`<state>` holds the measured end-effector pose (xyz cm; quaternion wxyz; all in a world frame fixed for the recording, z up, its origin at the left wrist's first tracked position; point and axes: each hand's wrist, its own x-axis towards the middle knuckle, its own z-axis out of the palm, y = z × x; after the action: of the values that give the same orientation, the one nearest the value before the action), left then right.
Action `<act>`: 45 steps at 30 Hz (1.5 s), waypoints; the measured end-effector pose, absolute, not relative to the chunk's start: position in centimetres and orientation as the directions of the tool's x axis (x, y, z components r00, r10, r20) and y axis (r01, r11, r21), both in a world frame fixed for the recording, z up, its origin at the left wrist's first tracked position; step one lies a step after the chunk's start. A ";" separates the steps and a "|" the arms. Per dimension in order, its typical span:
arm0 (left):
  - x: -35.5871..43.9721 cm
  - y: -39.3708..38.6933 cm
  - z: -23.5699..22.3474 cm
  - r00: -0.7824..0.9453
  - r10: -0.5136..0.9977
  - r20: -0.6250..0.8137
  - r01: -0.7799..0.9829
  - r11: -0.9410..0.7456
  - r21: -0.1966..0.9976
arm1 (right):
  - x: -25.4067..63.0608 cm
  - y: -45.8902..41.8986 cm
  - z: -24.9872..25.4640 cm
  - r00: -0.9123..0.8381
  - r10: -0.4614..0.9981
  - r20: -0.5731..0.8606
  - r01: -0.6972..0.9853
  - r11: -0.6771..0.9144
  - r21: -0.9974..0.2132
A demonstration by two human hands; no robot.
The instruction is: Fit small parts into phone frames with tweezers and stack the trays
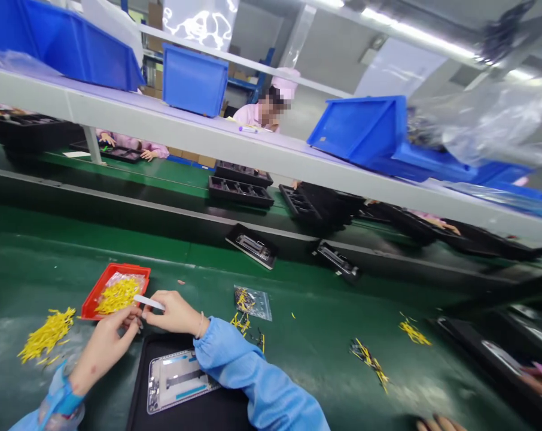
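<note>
The reference point for this view is the black tray (140, 383), which lies on the green conveyor belt (307, 311) directly in front of the person. A narrow white plastic strip (149, 302) is held just beyond the far edge of this tray. The right hand (174, 313) is the nearer hand to the strip: its thumb and fingertips (162, 313) are closed narrowly on the strip's right end and hold it. The left hand (104, 342) is curled, with its fingertips (134, 320) bunched just beneath the strip's left end; this view does not show whether they touch it. The long axis of the strip runs almost level across the view and dips slightly toward the right hand, so its free end points toward the left hand. The blue sleeve (248, 377) of the right arm crosses the upper right part of the tray, and the left forearm lies to the left of the tray. A phone housing (172, 392) lies in the tray, face up. Beyond the tray to the left sits a red plastic tray (94, 299) holding a clear bag of yellow pieces (118, 296), with a loose pile of yellow pieces (46, 335) farther left. Beyond the tray to the right lies a clear zip bag (252, 302) with yellow and black pieces on and around it.
</note>
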<state>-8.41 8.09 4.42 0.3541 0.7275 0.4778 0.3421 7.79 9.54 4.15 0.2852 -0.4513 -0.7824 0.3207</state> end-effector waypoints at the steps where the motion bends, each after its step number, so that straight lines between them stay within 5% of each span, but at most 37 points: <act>1: -8.3 8.1 4.5 0.318 0.934 0.164 0.465 -0.304 0.831 | 7.8 9.5 4.2 -0.429 0.890 0.154 0.527 0.385 -0.758; 8: -9.7 9.9 4.5 0.218 0.964 0.154 0.650 -0.261 0.713 | 8.8 9.0 5.0 -0.183 0.975 0.129 0.327 0.184 -0.927; 11: -10.8 11.4 4.7 0.122 0.978 0.171 0.825 -0.195 0.531 | 10.3 8.9 4.8 -0.095 0.991 0.099 0.264 0.121 -0.957; 15: -11.4 12.4 4.9 0.221 0.951 0.214 0.936 -0.268 0.226 | 12.3 8.1 4.5 -0.032 0.999 0.041 0.160 0.045 -0.986; 18: -11.0 12.1 4.6 0.242 0.914 0.326 0.941 -0.303 0.149 | 13.3 6.8 4.8 -0.023 0.999 -0.024 0.101 -0.022 -0.995; 25: -8.1 9.6 5.2 0.087 0.882 0.462 0.714 -0.379 0.589 | 14.0 3.8 6.0 0.000 0.984 -0.181 -0.118 -0.180 -0.977; 28: -5.7 7.0 6.0 0.115 0.962 0.246 0.437 -0.272 0.857 | 13.9 2.5 5.8 0.007 0.983 -0.182 -0.114 -0.180 -0.977; 30: -3.8 4.8 6.2 0.186 0.981 -0.048 0.160 0.018 0.987 | 13.7 1.4 5.5 0.024 0.988 -0.150 -0.062 -0.148 -0.987; 33: -1.4 1.9 5.7 0.193 0.930 -0.312 -0.102 0.335 0.937 | 13.0 -0.6 4.8 0.027 0.997 -0.071 0.066 -0.072 -0.995; 36: -0.1 0.1 4.8 0.081 0.914 -0.397 -0.253 0.404 0.879 | 12.3 -2.6 4.1 0.011 0.999 -0.034 0.189 -0.035 -0.981; 42: -0.3 -1.7 4.0 0.038 0.915 -0.402 -0.281 0.396 0.874 | 13.1 -4.7 3.3 -0.125 0.992 -0.036 0.312 0.004 -0.950; 45: -1.0 -1.5 3.6 0.023 0.943 -0.331 -0.181 0.330 0.927 | 14.9 -4.6 2.6 -0.135 0.990 -0.041 0.551 0.040 -0.833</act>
<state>-1.04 -1.50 3.62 0.6187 0.3589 0.5312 0.4542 14.87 -4.64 2.59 0.2976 -0.5866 -0.6569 0.3685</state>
